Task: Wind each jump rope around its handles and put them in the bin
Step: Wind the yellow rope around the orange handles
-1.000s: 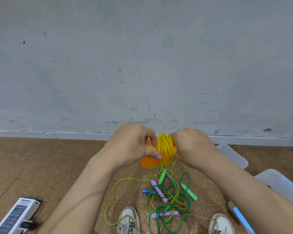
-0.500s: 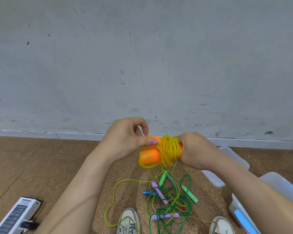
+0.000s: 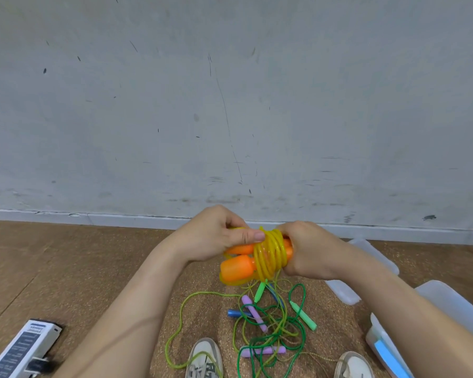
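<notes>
One rope nearly wound, several to go: a person's left hand (image 3: 216,236) and right hand (image 3: 309,249) hold a pair of orange handles (image 3: 236,268) side by side, the yellow rope (image 3: 269,253) coiled in many turns round the middle of them, between the two grips. The right hand is closed round the far ends of the handles. The left curls over the upper handle, its thumb laid flat against the edge of the coil. A slack loop (image 3: 231,282) of yellow hangs just under the lower handle, on the left hand's side, so the winding looks all but finished, with only that tail to take up (whether it is the rope's very end cannot be made out). This bundle has not reached the bin (image 3: 453,301), which sits below the grip on the right hand's side, partly hidden by the forearm (image 3: 393,304). Its contents cannot be read. Straight beneath the hands lies the work not yet begun — a tangle of ropes (image 3: 271,331) on the floor (image 3: 66,268), green and yellow-green cords looped through green handles (image 3: 303,315), purple handles (image 3: 253,312) and a blue handle (image 3: 234,313), none of them wound.
</notes>
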The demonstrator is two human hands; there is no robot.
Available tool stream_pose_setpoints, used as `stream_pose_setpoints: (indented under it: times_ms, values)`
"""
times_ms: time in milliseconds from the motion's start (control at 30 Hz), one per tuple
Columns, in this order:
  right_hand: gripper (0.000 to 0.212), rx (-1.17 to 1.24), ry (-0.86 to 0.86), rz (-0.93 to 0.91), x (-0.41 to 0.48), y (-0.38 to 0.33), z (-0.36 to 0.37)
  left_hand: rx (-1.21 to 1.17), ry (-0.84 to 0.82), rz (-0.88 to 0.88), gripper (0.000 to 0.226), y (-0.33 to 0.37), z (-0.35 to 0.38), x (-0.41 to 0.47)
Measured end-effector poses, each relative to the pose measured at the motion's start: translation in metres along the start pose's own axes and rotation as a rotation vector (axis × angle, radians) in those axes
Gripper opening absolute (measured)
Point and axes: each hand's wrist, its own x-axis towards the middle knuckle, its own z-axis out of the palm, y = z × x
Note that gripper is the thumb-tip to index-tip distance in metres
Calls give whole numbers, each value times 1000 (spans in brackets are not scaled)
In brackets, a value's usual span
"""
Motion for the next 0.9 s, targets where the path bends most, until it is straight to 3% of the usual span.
stream_pose_setpoints:
  times_ms: [33, 100, 167, 267, 367, 500, 600, 700, 800, 900]
  values:
    - [41, 40, -83, 14, -3, -1, -5, 16, 20, 4, 64, 0, -1, 0]
    - [101, 103, -238, 19, -9, -1, -13, 80, 46, 13, 65, 1, 0, 0]
    - [120, 175, -234, -27, -12, -8, -14, 151, 64, 34, 66, 4, 2, 1]
    - [98, 175, -98, -110, -4, -14, -3, 187, 103, 83, 54, 8, 4, -1]
    - [75, 272, -29, -130, 0, -14, 2, -26, 72, 55, 42, 8, 0, -7]
    - [56, 571, -151, -202, -5, -14, -5, -231, -76, -27, 57, 4, -9, -13]
    - [52, 714, -149, -235, -8, -20, -5, -366, -100, -60, 50, 4, -10, -13]
    - [61, 864, -72, -224, -8, -25, -5, -536, 72, -65, 39, 8, -2, -5]
    - [53, 1092, 29, -155, -5, -30, -6, -636, 293, -20, 25, 14, 10, 3]
    - [48, 1411, -100, -99, -1, -34, -6, -643, 406, 53, 22, 24, 12, 0]
